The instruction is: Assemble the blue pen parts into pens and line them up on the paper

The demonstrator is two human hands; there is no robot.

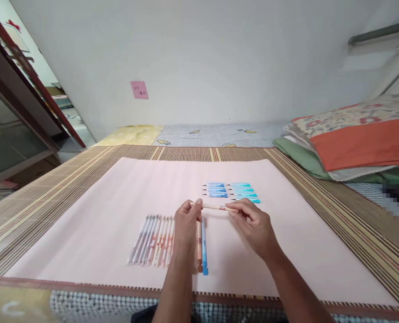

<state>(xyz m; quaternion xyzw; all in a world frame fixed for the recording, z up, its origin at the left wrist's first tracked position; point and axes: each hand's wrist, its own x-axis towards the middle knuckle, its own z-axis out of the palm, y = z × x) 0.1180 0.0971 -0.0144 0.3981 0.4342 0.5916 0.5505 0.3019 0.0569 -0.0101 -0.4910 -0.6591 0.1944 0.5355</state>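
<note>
A slim pale pen [214, 207] is held level between both hands above the pink sheet. My left hand [188, 220] pinches its left end, and my right hand [253, 224] grips its right end with thumb and fingers. Several light-coloured pens [154, 242] lie side by side left of my left wrist, some partly hidden by it. Just right of that wrist are a brown pen [199, 246] and a blue pen [204, 246]. Beyond the hands lie several short blue pens [216, 189] and several turquoise pens [244, 190], in two columns.
The pink sheet [85, 224] lies on a striped mat [323, 197]. Folded bedding [361, 139] is piled at the right. A white wall [202, 58] with a pink note [139, 90] stands behind, and a doorway is at the far left.
</note>
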